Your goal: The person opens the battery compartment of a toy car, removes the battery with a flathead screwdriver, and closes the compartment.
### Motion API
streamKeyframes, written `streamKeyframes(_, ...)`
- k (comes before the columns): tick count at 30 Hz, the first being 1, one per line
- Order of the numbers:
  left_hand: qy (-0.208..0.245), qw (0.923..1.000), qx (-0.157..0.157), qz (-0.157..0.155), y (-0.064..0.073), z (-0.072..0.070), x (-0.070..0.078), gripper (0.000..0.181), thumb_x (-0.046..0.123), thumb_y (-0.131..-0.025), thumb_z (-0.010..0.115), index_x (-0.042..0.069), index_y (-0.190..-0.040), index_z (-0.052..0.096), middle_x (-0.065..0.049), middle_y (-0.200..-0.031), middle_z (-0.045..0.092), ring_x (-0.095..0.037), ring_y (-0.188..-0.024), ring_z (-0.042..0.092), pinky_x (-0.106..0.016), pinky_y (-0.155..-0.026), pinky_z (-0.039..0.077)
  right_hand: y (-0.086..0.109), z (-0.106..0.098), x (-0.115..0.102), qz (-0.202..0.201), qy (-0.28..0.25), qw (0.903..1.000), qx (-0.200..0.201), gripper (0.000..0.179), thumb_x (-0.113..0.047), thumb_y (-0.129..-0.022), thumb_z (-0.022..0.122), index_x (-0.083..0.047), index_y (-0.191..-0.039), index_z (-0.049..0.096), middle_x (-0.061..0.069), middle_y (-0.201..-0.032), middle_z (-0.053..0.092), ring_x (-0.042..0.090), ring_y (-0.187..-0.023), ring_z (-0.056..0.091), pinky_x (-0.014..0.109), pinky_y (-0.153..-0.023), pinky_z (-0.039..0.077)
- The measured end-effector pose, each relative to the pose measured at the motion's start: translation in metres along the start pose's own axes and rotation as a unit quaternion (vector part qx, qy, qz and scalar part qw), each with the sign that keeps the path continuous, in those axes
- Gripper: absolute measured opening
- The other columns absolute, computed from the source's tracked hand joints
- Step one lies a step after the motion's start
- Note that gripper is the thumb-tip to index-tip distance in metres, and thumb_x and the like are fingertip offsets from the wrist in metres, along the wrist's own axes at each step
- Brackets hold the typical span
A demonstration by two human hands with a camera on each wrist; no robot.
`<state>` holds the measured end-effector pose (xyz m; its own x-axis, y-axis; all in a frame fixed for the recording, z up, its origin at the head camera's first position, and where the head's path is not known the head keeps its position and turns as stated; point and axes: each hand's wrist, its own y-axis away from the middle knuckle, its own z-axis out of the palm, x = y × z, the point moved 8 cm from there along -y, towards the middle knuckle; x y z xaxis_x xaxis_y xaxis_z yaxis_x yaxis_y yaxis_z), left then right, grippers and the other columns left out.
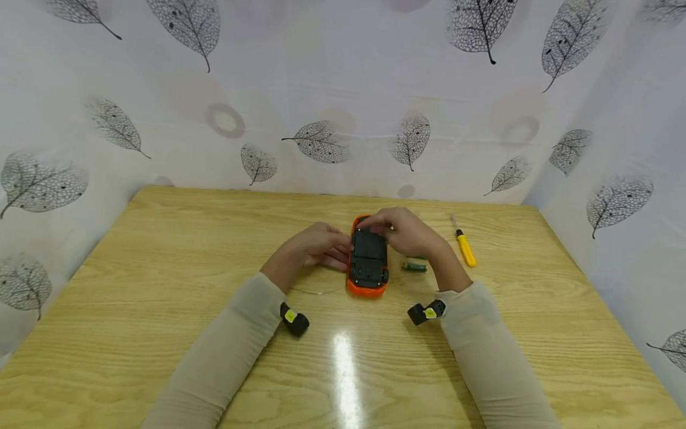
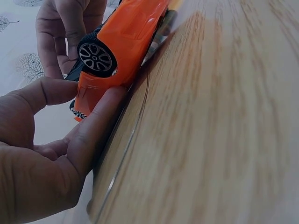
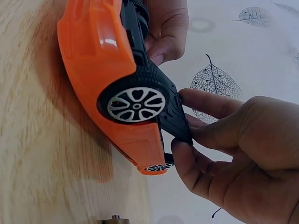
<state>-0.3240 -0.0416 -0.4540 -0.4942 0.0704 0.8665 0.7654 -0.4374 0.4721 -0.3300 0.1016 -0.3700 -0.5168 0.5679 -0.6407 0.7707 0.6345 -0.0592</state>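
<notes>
An orange toy car (image 1: 367, 292) lies wheels up on the table, its black underside facing the head camera. My left hand (image 1: 321, 244) grips the car's side, thumb above and a finger low on the orange body (image 2: 133, 28) in the left wrist view. From the other side, my right hand (image 1: 405, 231) pinches the edge of the black base plate (image 3: 174, 109) between thumb and fingers. That plate stands at a slant to the orange body in the right wrist view. How far it is parted from the body cannot be told.
A green battery (image 1: 414, 267) lies right of the car, with another green thing partly hidden behind it by the right wrist. Farther right is a yellow-handled screwdriver (image 1: 465, 249). A thin wire (image 2: 122, 163) lies by the left hand. A leaf-print cloth (image 1: 343, 77) hangs behind the table.
</notes>
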Motion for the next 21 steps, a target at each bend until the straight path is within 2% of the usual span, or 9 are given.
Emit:
streamKeyframes(13, -0.004, 1.0, -0.003, 0.006, 0.0003, -0.0009, 0.0006, 0.034, 0.004, -0.095, 0.059, -0.011, -0.126, 0.06, -0.021, -0.098, 0.069, -0.027, -0.08, 0.073, -0.042, -0.075, 0.065, 0.0018, 0.0006, -0.0027, 0.009, -0.008, 0.9999, -0.006, 0.034, 0.006, -0.102, 0.053, -0.008, -0.125, 0.073, 0.013, -0.122, 0.07, 0.029, -0.116, 0.064, 0.046, -0.095, 0.057)
streamKeyframes(21, -0.005, 1.0, -0.006, 0.006, 0.0, -0.001, -0.0002, 0.034, 0.004, -0.096, 0.059, -0.011, -0.126, 0.06, -0.021, -0.099, 0.069, -0.027, -0.081, 0.072, -0.041, -0.074, 0.065, 0.0008, 0.0013, -0.0006, 0.011, -0.005, 0.9999, -0.004, 0.032, 0.003, -0.103, 0.053, -0.009, -0.125, 0.073, 0.01, -0.122, 0.07, 0.027, -0.118, 0.063, 0.046, -0.097, 0.056)
